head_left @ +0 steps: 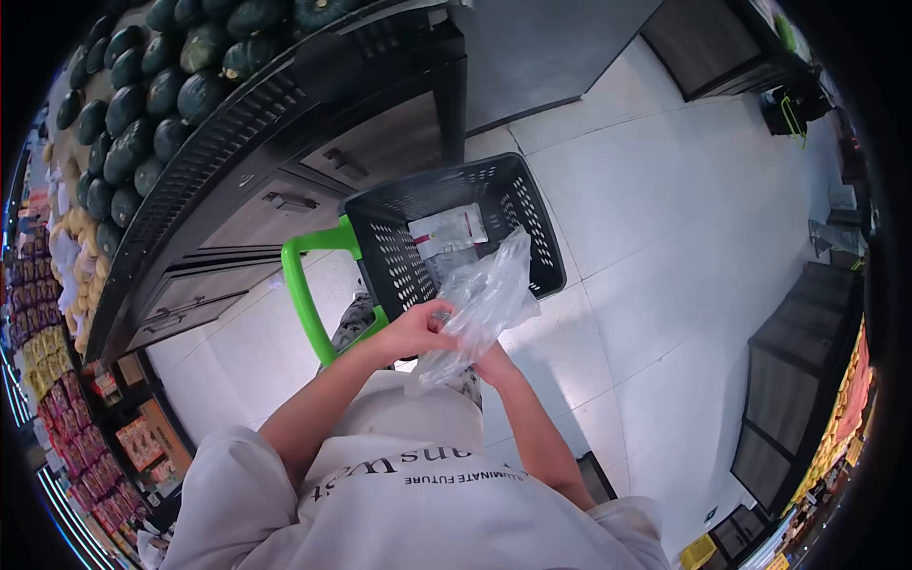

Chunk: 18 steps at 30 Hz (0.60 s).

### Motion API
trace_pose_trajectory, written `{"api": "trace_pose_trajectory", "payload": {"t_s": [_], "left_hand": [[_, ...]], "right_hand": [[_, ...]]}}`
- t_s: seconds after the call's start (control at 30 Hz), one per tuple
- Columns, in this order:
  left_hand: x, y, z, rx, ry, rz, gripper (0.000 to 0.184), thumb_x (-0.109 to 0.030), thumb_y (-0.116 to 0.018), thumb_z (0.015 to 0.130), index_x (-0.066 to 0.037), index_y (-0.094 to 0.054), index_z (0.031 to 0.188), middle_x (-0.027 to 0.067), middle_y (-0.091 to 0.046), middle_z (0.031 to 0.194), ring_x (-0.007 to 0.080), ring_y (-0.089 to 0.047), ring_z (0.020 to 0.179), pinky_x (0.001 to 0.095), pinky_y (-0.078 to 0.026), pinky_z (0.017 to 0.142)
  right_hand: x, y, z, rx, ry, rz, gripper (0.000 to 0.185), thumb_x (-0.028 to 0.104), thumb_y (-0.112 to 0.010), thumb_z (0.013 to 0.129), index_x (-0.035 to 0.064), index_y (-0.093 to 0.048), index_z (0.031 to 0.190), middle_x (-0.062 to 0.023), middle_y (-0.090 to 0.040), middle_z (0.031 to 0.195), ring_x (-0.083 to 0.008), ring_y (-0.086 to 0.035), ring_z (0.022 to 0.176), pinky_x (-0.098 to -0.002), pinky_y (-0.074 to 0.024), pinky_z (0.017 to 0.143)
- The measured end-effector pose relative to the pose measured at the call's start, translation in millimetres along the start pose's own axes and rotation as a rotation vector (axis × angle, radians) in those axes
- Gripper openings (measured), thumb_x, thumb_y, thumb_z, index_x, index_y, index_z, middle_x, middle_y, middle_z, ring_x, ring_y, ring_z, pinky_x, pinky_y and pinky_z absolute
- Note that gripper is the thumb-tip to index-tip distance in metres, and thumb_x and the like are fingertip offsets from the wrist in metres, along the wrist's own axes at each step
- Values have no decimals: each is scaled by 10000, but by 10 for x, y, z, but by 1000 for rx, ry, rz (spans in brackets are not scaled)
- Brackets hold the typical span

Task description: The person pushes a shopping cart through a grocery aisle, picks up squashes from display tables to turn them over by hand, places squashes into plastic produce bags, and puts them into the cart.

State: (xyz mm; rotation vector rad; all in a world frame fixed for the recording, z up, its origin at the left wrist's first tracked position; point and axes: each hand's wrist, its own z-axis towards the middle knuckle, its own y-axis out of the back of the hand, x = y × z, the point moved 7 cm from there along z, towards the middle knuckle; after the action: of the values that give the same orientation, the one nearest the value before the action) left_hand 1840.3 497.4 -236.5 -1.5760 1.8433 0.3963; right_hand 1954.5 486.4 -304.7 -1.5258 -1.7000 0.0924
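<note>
A clear, crumpled plastic bag is between my hands, in front of my body and partly over the basket. My left hand has its fingers curled in a pinch on the left side of the bag. From below right, my right hand grips the bag's lower part; the film covers most of its fingers. Under the bag stands a black shopping basket with perforated walls and a green handle tilted to the left. Inside it lies a white package with a red mark, partly covered by clear plastic.
Dark green melons or squashes are heaped on a black-edged display stand at upper left. Shelves of packaged goods run along the far left. Dark cabinets stand at right, on a pale tiled floor.
</note>
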Motion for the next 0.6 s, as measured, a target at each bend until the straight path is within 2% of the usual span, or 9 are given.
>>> {"api": "trace_pose_trajectory", "payload": {"t_s": [0.1, 0.13, 0.2, 0.27, 0.4, 0.43, 0.53, 0.6], "left_hand": [[100, 223, 10, -181, -225, 0, 174, -16, -623, 822, -48, -537, 970, -40, -566, 705, 16, -514, 660, 183, -388, 583], [-132, 236, -161, -228, -325, -157, 129, -2, -625, 815, -50, -507, 832, -61, -540, 676, -7, -477, 622, 164, -355, 542], [-348, 374, -378, -324, -473, -191, 189, -47, -665, 798, -71, -481, 761, -88, -435, 606, -7, -352, 540, 195, -264, 473], [-516, 604, -594, -412, -599, -222, 217, -44, -664, 802, -72, -457, 744, -86, -416, 604, -7, -344, 547, 195, -261, 475], [-753, 1157, -1285, -593, -828, -146, 275, -46, -667, 806, -77, -414, 706, -86, -380, 600, 0, -333, 558, 197, -254, 478], [-740, 1334, -1463, -651, -867, -76, 213, -49, -663, 804, -36, -476, 704, -54, -429, 590, 21, -367, 566, 210, -293, 485], [-739, 1697, -2136, -780, -920, 79, 94, -54, -641, 807, 1, -580, 761, -11, -499, 600, 48, -413, 576, 231, -347, 509], [-589, 1933, -2487, -767, -901, 121, 62, -56, -626, 809, 6, -620, 811, 11, -530, 612, 61, -435, 582, 242, -372, 524]], "right_hand": [[15, -84, 17, -108, 75, -160, 407, 207, -628, 855, 46, -507, 1209, -39, -532, 1176, -128, -526, 1052, -299, -442, 860], [82, -150, -37, -144, 134, -199, 394, 204, -627, 856, 44, -518, 1200, -42, -532, 1185, -125, -525, 1052, -294, -439, 860], [208, -320, -137, -164, 214, -186, 375, 191, -622, 857, 39, -530, 1187, -48, -529, 1204, -121, -522, 1054, -289, -436, 861], [315, -544, -178, -123, 258, -85, 360, 173, -615, 858, 33, -534, 1180, -54, -524, 1223, -122, -519, 1061, -288, -434, 864], [450, -1066, -239, -208, 396, 142, 441, 262, -553, 890, 61, -414, 1257, -62, -532, 1182, -183, -498, 1116, -366, -415, 902], [522, -1299, -305, -187, 468, 176, 507, 304, -525, 893, 88, -338, 1313, -75, -520, 1170, -214, -471, 1153, -410, -393, 939], [699, -2149, -378, -108, 619, 74, 551, 319, -524, 888, 99, -309, 1345, -87, -502, 1180, -225, -440, 1184, -433, -378, 967], [694, -2651, -281, -111, 697, -208, 563, 237, -586, 867, 60, -329, 1336, -93, -504, 1160, -218, -483, 1128, -385, -399, 952]]}}
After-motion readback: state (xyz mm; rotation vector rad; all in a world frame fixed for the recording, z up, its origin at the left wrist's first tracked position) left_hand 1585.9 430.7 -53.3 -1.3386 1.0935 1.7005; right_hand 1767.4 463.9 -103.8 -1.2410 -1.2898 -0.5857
